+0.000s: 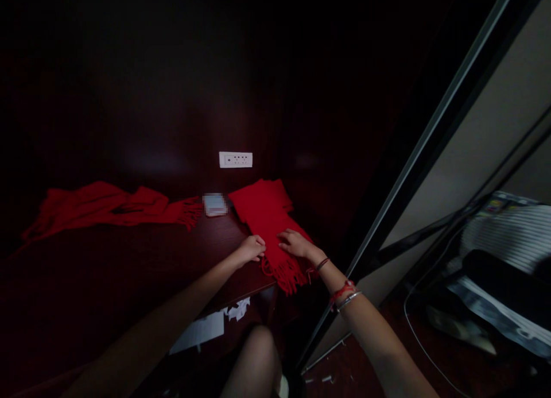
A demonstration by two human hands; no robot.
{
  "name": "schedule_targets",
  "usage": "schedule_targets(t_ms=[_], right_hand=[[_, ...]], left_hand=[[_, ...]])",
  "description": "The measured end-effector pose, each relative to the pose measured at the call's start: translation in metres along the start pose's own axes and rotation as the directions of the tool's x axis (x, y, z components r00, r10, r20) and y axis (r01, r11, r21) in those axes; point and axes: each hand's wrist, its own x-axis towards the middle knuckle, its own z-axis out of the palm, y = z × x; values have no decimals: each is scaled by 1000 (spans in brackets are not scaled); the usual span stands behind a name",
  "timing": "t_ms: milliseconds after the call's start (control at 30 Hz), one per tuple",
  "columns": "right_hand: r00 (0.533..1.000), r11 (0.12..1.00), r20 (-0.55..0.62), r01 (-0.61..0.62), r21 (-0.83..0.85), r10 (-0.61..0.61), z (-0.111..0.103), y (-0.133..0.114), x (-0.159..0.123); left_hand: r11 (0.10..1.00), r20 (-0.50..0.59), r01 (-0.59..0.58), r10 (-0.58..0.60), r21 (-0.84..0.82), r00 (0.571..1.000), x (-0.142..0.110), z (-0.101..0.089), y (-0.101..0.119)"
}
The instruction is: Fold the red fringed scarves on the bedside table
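A red fringed scarf (269,214) lies partly folded on the dark wooden shelf, its tassels hanging over the front edge. My left hand (252,248) is at the scarf's left edge, fingers curled together on the cloth. On the right side of the same scarf rests my right hand (296,242), its fingers apart and slightly bent, touching the cloth from above. A second red scarf (112,205) lies loosely bunched further left, its fringe pointing toward the middle. Between the two scarves sits a small pale item (214,204), blurred out.
A white power socket (236,159) is on the dark back panel. Below the shelf (215,254) are white papers (200,332) and a crumpled sheet (239,310). A metal-edged frame (413,174) slants along the right. Beyond it are a striped cloth (508,231) and a white cable (407,312).
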Motion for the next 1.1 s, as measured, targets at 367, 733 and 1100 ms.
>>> schedule_targets(t_ms=[367,733,1100], right_hand=[[997,999,50,51,6,-51,-4,6,-16],[1000,999,23,-2,-33,2,3,5,-3],[996,996,-20,-86,35,86,2,2,6]], left_hand=[[996,493,-90,84,-12,866,-18,-23,-2],[803,474,-596,534,-24,700,-22,-3,-17],[912,-88,-386,399,137,913,27,-56,-25]])
